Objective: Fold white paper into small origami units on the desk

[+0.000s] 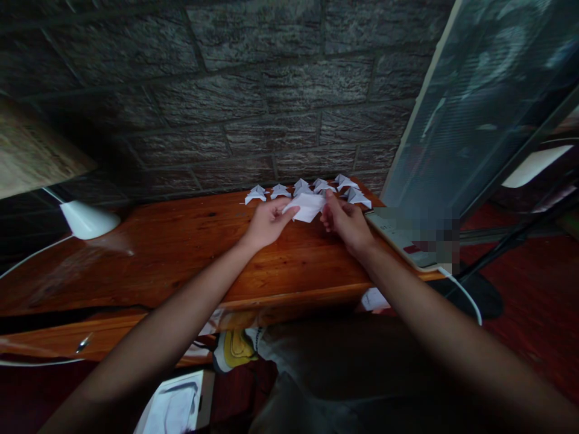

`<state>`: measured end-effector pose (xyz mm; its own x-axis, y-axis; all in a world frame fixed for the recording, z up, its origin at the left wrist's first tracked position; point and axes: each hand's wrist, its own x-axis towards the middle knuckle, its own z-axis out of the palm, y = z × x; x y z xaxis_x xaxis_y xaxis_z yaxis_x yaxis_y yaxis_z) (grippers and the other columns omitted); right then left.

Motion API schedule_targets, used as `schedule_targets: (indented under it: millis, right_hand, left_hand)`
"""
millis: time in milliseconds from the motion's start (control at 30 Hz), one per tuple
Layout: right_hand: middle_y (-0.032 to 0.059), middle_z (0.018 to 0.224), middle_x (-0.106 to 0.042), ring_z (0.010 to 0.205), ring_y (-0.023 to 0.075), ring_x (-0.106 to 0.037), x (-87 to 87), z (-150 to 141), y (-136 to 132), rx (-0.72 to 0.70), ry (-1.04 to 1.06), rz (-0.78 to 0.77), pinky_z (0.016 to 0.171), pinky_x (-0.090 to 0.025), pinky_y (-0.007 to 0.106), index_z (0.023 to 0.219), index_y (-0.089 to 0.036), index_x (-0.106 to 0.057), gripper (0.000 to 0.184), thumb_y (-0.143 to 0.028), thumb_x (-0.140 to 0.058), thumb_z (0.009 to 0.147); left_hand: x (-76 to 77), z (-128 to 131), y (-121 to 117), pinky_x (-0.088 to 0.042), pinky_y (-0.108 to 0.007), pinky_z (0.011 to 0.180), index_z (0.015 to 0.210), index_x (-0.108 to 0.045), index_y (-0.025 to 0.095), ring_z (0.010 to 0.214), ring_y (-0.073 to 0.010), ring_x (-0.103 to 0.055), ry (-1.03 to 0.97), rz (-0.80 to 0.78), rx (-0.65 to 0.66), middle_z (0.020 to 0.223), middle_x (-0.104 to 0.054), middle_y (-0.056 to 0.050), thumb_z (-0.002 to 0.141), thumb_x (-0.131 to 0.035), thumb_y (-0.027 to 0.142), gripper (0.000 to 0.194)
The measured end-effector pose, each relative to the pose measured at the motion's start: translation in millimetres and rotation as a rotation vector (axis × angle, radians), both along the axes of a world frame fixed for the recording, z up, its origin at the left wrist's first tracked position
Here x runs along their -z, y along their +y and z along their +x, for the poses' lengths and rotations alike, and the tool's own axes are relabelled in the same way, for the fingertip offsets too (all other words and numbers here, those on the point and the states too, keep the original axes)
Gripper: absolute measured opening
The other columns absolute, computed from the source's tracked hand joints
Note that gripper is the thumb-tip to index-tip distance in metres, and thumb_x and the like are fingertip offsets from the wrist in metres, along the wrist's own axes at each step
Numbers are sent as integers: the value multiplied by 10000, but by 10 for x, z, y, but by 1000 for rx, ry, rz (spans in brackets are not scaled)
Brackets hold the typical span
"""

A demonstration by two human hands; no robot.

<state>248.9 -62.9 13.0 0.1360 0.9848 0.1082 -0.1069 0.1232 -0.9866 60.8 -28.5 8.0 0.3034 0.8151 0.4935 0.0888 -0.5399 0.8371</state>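
Observation:
A partly folded piece of white paper (307,208) is held between my two hands, just above the wooden table. My left hand (266,223) pinches its left edge, with the thumb on top. At the paper's right edge, my right hand (346,223) grips it between thumb and curled fingers. Behind them stand several folded white paper shapes (257,193) with pointed peaks, set out near the wall. The held sheet and my hands partly cover some of these.
The wooden table (181,247) runs along a stone-block wall (271,90). A lamp with a white base (88,220) stands at the left. A flat device (402,238) with a white cable lies at the right edge. Below, an open drawer and a white box (181,401) show.

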Motion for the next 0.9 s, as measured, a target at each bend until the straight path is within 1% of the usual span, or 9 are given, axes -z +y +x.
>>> schedule_targets:
  millis: [33, 100, 200, 300, 400, 600, 733, 833, 900]
  right_hand:
    - [0, 687, -612, 551, 103, -527, 2, -3, -1, 46, -41, 75, 452, -397, 215, 742, -200, -593, 476, -660, -714, 775]
    - [13, 842, -670, 642, 113, -577, 2, 0, 2, 70, -60, 177, 480, -427, 209, 869, -210, -645, 456, -604, -801, 703]
    - [26, 954, -707, 706, 118, -603, 1, 17, 15, -6, 16, 206, 513, -455, 208, 972, -213, -688, 476, -478, -883, 628]
    - [19, 855, -726, 653, 109, -586, 9, 26, 21, -89, 79, 171, 496, -443, 207, 918, -197, -718, 403, -425, -882, 628]
    - [15, 781, -734, 612, 101, -570, 27, 13, 18, -114, 80, 145, 477, -426, 202, 854, -184, -743, 363, -408, -889, 609]
    - [20, 814, -753, 683, 124, -613, 41, -36, 10, -126, 106, 92, 530, -454, 223, 863, -187, -767, 394, -388, -914, 558]
    - [8, 795, -736, 657, 108, -576, 41, -51, 19, -118, 117, 85, 531, -403, 225, 868, -188, -767, 377, -367, -907, 567]
    - [-12, 731, -702, 589, 86, -513, 57, -56, 38, -114, 108, 82, 502, -350, 220, 885, -187, -763, 397, -368, -904, 562]
    - [-29, 678, -670, 552, 78, -480, 74, -57, 50, -103, 93, 88, 487, -331, 218, 924, -186, -761, 422, -370, -896, 570]
  left_hand:
    - [-5, -3, 9, -522, -292, 729, 883, -770, 150, 754, -176, -663, -51, -60, 19, 848, -760, -58, 774, -766, 483, 350]
    - [-14, -8, 18, -533, -294, 716, 861, -766, 148, 736, -166, -661, -148, -186, 61, 819, -747, -51, 715, -815, 488, 373]
    - [-10, -6, 20, -568, -324, 762, 888, -771, 147, 780, -174, -687, -237, -328, 127, 848, -744, -55, 655, -869, 426, 377]
    - [8, 3, 19, -582, -343, 784, 888, -771, 139, 791, -176, -697, -271, -416, 148, 867, -749, -63, 629, -890, 359, 361]
    - [20, 13, 15, -573, -342, 809, 893, -771, 135, 805, -170, -695, -310, -478, 147, 885, -760, -70, 621, -899, 342, 365]
    - [16, 23, 35, -550, -306, 796, 921, -772, 129, 771, -148, -680, -341, -578, 170, 871, -766, -68, 630, -913, 333, 383]
    - [38, 33, 81, -556, -301, 809, 878, -752, 135, 773, -144, -679, -397, -628, 132, 872, -764, -69, 721, -864, 384, 315]
    - [58, 54, 93, -554, -300, 794, 867, -739, 139, 757, -144, -674, -396, -625, 89, 845, -759, -64, 745, -836, 446, 343]
    - [59, 68, 87, -538, -274, 726, 834, -737, 142, 706, -136, -654, -356, -554, 61, 786, -746, -48, 739, -823, 499, 380]
